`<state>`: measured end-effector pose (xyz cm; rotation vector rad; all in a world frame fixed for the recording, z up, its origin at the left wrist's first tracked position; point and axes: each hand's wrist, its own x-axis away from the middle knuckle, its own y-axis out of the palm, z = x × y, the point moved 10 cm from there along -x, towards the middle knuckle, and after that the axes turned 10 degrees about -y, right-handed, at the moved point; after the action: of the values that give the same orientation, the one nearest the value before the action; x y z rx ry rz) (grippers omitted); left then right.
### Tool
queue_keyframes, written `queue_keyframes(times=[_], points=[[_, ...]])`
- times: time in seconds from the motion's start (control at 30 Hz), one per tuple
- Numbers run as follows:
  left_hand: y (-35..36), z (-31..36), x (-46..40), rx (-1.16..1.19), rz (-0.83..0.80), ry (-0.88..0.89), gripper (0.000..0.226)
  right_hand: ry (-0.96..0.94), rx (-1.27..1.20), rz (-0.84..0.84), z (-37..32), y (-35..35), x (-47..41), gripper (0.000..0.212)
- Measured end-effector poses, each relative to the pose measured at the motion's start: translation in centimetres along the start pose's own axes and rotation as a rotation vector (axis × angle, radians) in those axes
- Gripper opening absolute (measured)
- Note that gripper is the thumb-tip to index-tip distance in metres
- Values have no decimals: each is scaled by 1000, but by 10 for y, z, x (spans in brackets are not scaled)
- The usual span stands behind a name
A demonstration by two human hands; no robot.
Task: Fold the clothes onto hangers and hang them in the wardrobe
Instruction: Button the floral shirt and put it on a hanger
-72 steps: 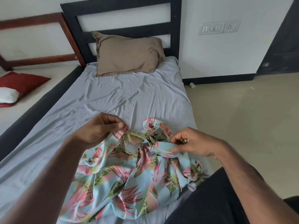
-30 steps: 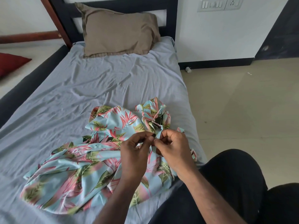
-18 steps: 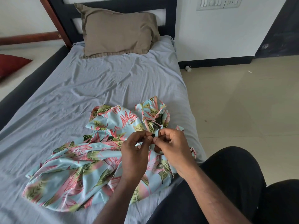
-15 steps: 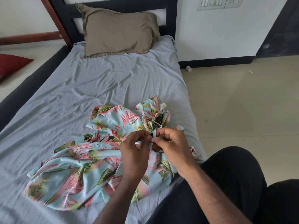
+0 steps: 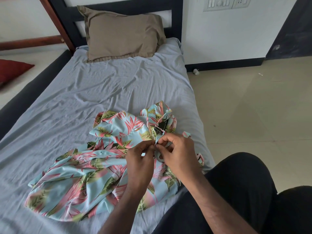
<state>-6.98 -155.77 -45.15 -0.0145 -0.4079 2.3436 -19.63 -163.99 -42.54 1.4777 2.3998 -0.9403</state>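
Grey, creased sheet covers the bed; tan pillow at its head. Left hand and right hand each pinch the silky floral shirt.

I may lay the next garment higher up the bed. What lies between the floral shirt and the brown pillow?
In the head view, only wrinkled grey bedsheet lies between the floral shirt and the brown pillow; nothing rests on that stretch.

You have one floral shirt on one bed, one tan pillow, one red cushion, one wall switch panel, and two hands: left hand, right hand.
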Motion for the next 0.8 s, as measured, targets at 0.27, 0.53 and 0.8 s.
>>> queue_keyframes(times=[0.27,0.53,0.8], points=[[3,-4,0,234,-11,-123,22,-50,40,41,-9,-2,2,6],[12,-11,-2,370,-108,-215,31,127,-293,-2,15,8,1,11],[17,-16,-20,317,-152,-265,20,142,-238,-21,23,9,1,27]])
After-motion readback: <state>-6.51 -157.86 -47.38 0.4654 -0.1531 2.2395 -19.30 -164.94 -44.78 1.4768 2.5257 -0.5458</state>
